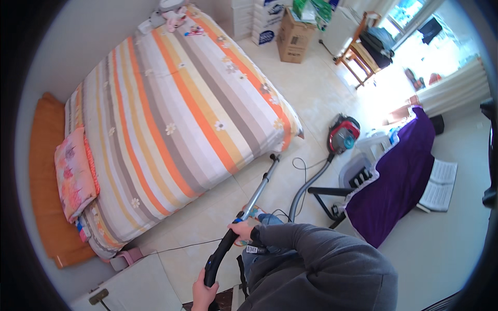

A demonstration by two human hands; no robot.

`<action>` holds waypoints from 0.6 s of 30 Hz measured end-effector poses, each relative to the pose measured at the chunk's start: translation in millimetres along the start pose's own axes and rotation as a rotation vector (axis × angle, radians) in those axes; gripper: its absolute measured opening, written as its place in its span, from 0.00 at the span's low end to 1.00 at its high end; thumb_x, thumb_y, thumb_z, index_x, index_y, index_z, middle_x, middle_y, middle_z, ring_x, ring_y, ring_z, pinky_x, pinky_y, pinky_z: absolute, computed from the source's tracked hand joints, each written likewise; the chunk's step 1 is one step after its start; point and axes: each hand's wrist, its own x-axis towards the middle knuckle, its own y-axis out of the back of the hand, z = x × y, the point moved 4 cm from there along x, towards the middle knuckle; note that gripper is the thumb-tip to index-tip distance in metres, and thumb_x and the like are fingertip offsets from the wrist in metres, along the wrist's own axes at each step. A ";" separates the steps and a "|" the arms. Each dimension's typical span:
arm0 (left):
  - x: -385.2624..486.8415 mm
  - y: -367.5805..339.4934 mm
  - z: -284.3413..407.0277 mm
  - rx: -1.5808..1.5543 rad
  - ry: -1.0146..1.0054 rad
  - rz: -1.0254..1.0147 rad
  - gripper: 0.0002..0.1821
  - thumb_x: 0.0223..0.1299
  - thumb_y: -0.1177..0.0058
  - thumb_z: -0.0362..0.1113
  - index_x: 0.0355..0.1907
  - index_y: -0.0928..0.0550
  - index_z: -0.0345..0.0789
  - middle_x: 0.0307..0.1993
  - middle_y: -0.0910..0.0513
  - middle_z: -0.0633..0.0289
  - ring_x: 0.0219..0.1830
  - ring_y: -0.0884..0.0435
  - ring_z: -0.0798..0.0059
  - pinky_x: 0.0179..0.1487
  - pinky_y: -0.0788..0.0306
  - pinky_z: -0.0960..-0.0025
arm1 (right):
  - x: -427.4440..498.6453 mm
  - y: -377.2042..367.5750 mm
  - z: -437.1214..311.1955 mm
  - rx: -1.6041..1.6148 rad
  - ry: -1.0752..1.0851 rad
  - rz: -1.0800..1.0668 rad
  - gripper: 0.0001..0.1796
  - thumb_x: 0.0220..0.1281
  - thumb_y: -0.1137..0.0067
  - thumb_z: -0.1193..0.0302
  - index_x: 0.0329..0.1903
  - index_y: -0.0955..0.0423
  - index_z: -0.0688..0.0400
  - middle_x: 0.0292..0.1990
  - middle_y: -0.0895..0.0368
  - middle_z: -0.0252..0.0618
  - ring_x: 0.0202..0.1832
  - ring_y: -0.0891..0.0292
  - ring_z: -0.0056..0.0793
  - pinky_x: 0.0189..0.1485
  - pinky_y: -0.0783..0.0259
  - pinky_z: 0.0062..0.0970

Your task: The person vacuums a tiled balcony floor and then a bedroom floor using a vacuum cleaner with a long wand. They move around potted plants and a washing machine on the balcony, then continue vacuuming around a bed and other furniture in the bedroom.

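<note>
My right hand (242, 230), with a dark band at the wrist, grips the black curved handle of a vacuum cleaner's wand (255, 194) near the metal tube. Lower down, my left hand (204, 290) is closed around the rear of the same handle (218, 256). The metal tube slants up and right, ending in a small dark piece near the bed's corner. A red and grey canister vacuum cleaner (344, 134) sits on the tiled floor. Its grey hose (305, 188) curves down behind my sleeve. A thin black cord loops beside the hose. My feet are partly hidden.
A bed with a striped cover (171, 116) fills the left. Purple cloth (393, 182) drapes over something at right, above a black metal frame (330, 191) and a grey bin (352, 167). A cardboard box (295, 39) and a wooden chair (360, 56) stand farther off.
</note>
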 end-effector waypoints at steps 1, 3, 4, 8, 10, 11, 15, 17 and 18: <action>-9.2 4.0 -2.7 0.022 -0.057 0.027 0.36 0.40 0.37 0.30 0.58 0.31 0.24 0.30 0.21 0.52 0.27 0.22 0.74 0.34 0.28 0.72 | 4.6 -13.2 -3.0 0.144 -0.053 -0.075 0.24 0.51 0.36 0.64 0.47 0.35 0.59 0.38 0.23 0.44 0.37 0.20 0.36 0.37 0.22 0.40; -29.5 10.7 -13.0 -0.085 0.090 -0.003 0.35 0.43 0.37 0.32 0.58 0.31 0.27 0.33 0.20 0.50 0.31 0.21 0.69 0.37 0.27 0.69 | 9.4 -32.2 -13.2 0.225 0.072 -0.167 0.23 0.51 0.35 0.64 0.47 0.32 0.60 0.39 0.22 0.44 0.40 0.20 0.37 0.43 0.21 0.39; -40.8 15.7 -15.1 -0.094 0.140 -0.023 0.34 0.44 0.37 0.32 0.58 0.30 0.28 0.35 0.19 0.47 0.35 0.20 0.64 0.40 0.27 0.67 | 11.2 -39.6 -16.8 0.160 0.125 -0.152 0.24 0.48 0.33 0.62 0.46 0.32 0.57 0.36 0.22 0.42 0.39 0.20 0.40 0.40 0.24 0.39; -54.3 35.4 -14.0 -0.119 0.170 -0.071 0.34 0.46 0.38 0.31 0.60 0.31 0.30 0.41 0.19 0.45 0.43 0.19 0.63 0.47 0.27 0.65 | 26.7 -67.4 -26.1 0.367 0.173 -0.092 0.26 0.42 0.29 0.59 0.42 0.34 0.51 0.30 0.22 0.40 0.36 0.23 0.48 0.34 0.29 0.39; -50.3 40.8 -14.1 -0.084 0.193 -0.113 0.35 0.46 0.39 0.31 0.61 0.31 0.32 0.44 0.19 0.45 0.44 0.20 0.63 0.49 0.28 0.66 | 31.1 -74.3 -16.6 0.537 0.103 -0.181 0.18 0.53 0.37 0.61 0.41 0.30 0.58 0.34 0.22 0.43 0.37 0.20 0.42 0.37 0.23 0.40; -47.1 43.0 -12.0 -0.118 0.151 -0.083 0.35 0.45 0.38 0.32 0.60 0.31 0.31 0.38 0.19 0.47 0.38 0.20 0.65 0.44 0.27 0.67 | 32.2 -72.7 -13.9 0.549 0.133 -0.133 0.16 0.58 0.42 0.62 0.41 0.29 0.61 0.36 0.21 0.44 0.37 0.19 0.39 0.39 0.19 0.40; -44.0 38.9 -12.1 -0.179 0.219 -0.064 0.37 0.43 0.35 0.38 0.59 0.30 0.30 0.27 0.19 0.51 0.26 0.21 0.73 0.35 0.26 0.68 | 28.8 -64.3 -5.3 0.766 0.068 -0.205 0.22 0.51 0.36 0.72 0.49 0.32 0.60 0.39 0.22 0.43 0.40 0.22 0.36 0.42 0.20 0.34; -56.6 33.3 -11.1 -0.131 0.229 -0.033 0.39 0.47 0.36 0.42 0.63 0.33 0.35 0.30 0.18 0.47 0.30 0.17 0.63 0.39 0.26 0.66 | 27.1 -62.5 -4.6 0.935 -0.203 -0.241 0.23 0.52 0.36 0.72 0.50 0.33 0.60 0.39 0.23 0.42 0.41 0.23 0.35 0.42 0.20 0.33; -64.6 29.7 -11.9 -0.185 0.267 -0.028 0.40 0.47 0.36 0.43 0.63 0.34 0.35 0.31 0.18 0.46 0.32 0.17 0.59 0.39 0.25 0.65 | 26.6 -59.8 -6.0 1.056 -0.338 -0.246 0.20 0.56 0.38 0.69 0.49 0.32 0.61 0.38 0.23 0.43 0.41 0.23 0.35 0.41 0.20 0.34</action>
